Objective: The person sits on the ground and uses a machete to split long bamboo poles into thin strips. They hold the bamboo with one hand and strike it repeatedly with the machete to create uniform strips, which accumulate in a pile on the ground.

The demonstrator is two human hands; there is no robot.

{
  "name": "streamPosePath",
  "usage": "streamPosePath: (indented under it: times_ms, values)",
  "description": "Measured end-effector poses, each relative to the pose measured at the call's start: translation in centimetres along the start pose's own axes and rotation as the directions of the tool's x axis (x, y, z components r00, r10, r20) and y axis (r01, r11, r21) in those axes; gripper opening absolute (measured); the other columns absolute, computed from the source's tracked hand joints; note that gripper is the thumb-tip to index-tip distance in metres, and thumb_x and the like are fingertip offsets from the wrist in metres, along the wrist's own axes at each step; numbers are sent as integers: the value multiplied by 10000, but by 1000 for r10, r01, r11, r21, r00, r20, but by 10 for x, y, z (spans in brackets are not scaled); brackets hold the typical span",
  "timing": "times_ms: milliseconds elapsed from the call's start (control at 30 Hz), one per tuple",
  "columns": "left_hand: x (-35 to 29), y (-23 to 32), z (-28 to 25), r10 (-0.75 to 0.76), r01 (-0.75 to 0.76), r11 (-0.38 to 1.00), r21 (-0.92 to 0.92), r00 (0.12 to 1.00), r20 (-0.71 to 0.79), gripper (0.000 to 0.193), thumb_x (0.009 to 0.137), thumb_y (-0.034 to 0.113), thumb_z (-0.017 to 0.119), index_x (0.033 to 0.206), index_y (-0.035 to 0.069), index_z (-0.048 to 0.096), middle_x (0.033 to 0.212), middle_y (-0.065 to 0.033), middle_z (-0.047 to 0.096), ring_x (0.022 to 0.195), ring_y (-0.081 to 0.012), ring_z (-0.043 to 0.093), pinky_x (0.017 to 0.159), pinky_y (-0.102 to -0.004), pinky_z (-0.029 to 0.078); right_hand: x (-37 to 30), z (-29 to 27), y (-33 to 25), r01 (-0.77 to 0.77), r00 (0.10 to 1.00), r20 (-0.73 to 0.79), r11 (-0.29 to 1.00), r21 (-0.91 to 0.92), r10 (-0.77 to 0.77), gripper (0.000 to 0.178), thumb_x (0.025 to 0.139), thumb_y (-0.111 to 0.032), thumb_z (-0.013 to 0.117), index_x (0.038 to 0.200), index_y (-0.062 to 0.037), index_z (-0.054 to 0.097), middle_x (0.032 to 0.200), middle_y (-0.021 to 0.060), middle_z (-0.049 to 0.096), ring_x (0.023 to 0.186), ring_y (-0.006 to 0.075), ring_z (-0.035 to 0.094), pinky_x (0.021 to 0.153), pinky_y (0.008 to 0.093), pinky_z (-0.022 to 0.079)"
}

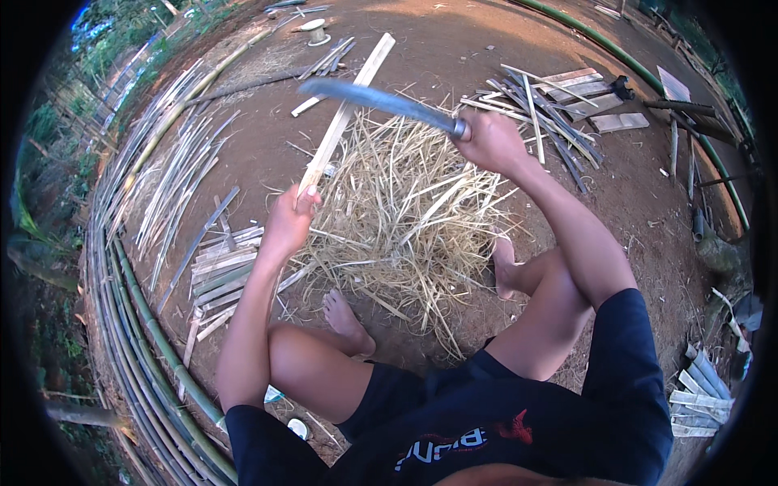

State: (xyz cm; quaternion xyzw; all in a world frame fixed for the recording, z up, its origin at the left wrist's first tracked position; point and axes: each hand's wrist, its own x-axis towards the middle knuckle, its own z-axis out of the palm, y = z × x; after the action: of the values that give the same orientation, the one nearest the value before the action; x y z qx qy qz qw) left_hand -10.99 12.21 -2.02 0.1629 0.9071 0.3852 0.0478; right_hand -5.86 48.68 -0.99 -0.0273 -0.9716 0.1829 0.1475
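Your left hand (288,217) is clamped on the bamboo strip (347,113) and your right hand (489,139) is closed around the machete (381,100), raised above the shavings pile (405,219).

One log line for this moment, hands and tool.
left hand: grips bamboo slat | right hand: holds machete raised | shavings pile below

Outdoor bamboo-working yard on bare earth

Long bamboo poles (138,324) ring the packed dirt ground (267,138) — split strips (174,182) lie fanned out, a heap of pale shavings (405,211) sits in the middle, cut slats (223,271) are stacked nearby, greenery at the edge.
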Motion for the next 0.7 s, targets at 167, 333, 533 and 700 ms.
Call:
streamPosePath:
  times_ms: [167,333,533,700]
  values:
    - [2,32,-11,-111,142,946,-290,987,120,314,1050,335,470,883,87,566,687,41,467,559,-57,375,505,-244,304,-10,16,-36,183,981,81,978,-104,-175,109,800,-192,610,832,-94,647,589,132,623,569,326,667,593,487,549]
    - [6,25,-7,-90,121,966,-231,986,139,294,1061,330,451,896,103,538,663,61,426,504,-37,322,438,-222,261,25,15,-15,-73,996,-48,997,15,74,217,871,-226,554,870,-44,671,716,179,689,676,367,698,687,507,569]
    - [3,23,-11,-93,122,962,-245,988,125,280,1070,311,435,901,104,519,655,71,411,465,-18,288,394,-211,227,28,18,-5,56,998,18,996,-68,-55,200,859,-223,550,844,-68,676,656,157,666,618,319,685,650,479,580]
    - [0,16,-10,-85,108,973,-202,990,117,278,1069,310,440,897,106,517,651,74,402,466,-17,290,391,-205,225,18,12,3,-43,998,-42,998,47,45,262,880,-260,537,854,-44,684,733,223,689,692,368,706,710,492,579]
